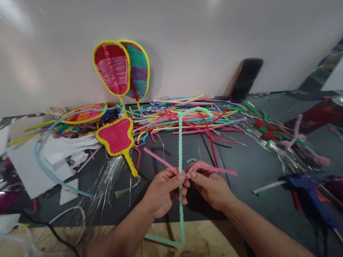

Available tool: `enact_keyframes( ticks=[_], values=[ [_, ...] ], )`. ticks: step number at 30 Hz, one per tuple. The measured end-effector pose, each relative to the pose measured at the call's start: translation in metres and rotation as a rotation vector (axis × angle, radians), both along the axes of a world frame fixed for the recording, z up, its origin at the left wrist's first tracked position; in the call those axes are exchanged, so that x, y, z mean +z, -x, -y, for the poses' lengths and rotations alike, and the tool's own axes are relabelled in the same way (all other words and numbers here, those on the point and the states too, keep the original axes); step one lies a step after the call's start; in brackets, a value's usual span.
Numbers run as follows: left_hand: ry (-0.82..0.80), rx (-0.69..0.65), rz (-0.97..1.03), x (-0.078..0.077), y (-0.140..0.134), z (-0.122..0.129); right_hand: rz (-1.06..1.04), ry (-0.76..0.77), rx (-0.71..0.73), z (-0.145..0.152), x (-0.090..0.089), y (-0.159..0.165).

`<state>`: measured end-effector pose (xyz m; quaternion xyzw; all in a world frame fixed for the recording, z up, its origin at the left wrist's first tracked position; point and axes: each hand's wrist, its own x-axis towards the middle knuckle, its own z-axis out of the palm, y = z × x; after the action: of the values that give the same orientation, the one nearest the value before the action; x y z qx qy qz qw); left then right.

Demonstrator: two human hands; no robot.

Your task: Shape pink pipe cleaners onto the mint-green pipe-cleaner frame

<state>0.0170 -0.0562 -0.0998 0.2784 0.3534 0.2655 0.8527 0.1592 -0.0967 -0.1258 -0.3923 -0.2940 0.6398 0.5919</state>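
Note:
My left hand point(168, 190) pinches a mint-green twisted pipe cleaner point(180, 146) near its middle. The pipe cleaner stands upright, its top curved over to the right and its lower end bent to the left. A pink pipe cleaner point(159, 160) crosses it, with a small knot or loop at the crossing. My right hand point(211, 183) is closed on the pink pipe cleaner beside that knot, and one pink end sticks out to the right. Part of the crossing is hidden by my fingertips.
Behind my hands lies a heap of coloured pipe cleaners point(158, 123). Two fan shapes point(113, 69) lean on the wall; a pink-and-yellow fan shape point(115, 138) lies left. A phone point(246, 79) leans at the back. At right are a blue glue gun point(307, 192) and a red can point(320, 117).

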Motion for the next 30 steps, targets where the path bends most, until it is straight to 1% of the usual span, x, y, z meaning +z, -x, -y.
enact_keyframes(
  ticks=[3,5,10,14,20,25,30],
  values=[
    [0.024,0.038,0.025,0.0015,-0.001,0.0007,-0.022,-0.053,-0.038,0.0015,0.0006,0.0027],
    [0.028,0.042,0.029,0.0015,-0.001,0.0011,-0.058,-0.073,-0.035,0.0022,0.0021,0.0044],
    [0.012,0.037,0.039,-0.0022,-0.0009,0.0018,-0.219,0.006,0.023,0.0018,0.0055,0.0086],
    [0.0,0.039,0.042,-0.0056,-0.0023,0.0022,-0.28,0.038,0.044,0.0005,0.0037,0.0101],
    [0.008,0.019,0.041,-0.0061,-0.0042,0.0027,-0.31,0.028,0.061,0.0008,0.0032,0.0092],
    [-0.001,-0.007,0.021,-0.0044,-0.0033,0.0019,-0.298,0.021,0.104,0.0008,0.0031,0.0068],
    [-0.017,0.001,-0.001,-0.004,-0.0034,0.0018,-0.303,0.009,0.116,-0.0004,0.0008,0.0059]
  ],
)
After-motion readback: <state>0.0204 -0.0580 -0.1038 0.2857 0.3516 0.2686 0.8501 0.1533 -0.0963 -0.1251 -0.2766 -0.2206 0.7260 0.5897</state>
